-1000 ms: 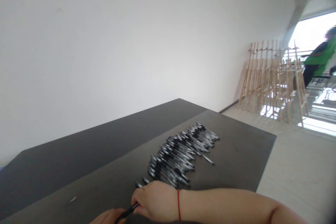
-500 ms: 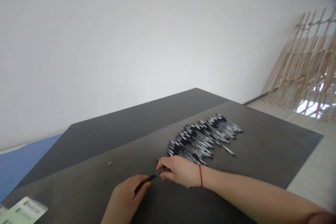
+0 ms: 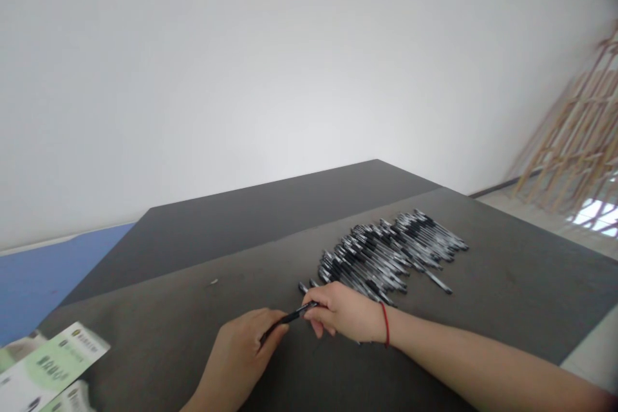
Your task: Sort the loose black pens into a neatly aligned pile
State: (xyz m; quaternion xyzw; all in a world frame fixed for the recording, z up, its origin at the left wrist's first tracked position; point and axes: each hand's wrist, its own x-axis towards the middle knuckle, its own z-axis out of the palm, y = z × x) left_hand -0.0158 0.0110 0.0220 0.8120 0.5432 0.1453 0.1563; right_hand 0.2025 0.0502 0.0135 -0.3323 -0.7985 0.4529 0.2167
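A black pen [image 3: 291, 317] is stretched between my two hands, low over the dark table. My left hand [image 3: 251, 344] is closed around one end of it, thumb and fingers pressed on the barrel. The other end sits in the pinched fingers of my right hand [image 3: 340, 312], which has a red string on its wrist. Just beyond the right hand lies a long row of clear-barrelled pens with black grips [image 3: 381, 254]. A few pen ends stick out from behind that hand, which hides the rest of them.
Green-and-white printed packs [image 3: 60, 364] lie at the near left corner of the dark table [image 3: 270, 225]. A small pale scrap [image 3: 214, 281] rests left of the pens. Behind stands a white wall [image 3: 241, 77]; wooden racks [image 3: 579, 135] lean at the right. Something blue [image 3: 58, 264] lies beyond the left edge.
The view has turned left, so the table and pens appear farther right and more of the printed packs shows. Both hands still hold the pen in nearly the same pose.
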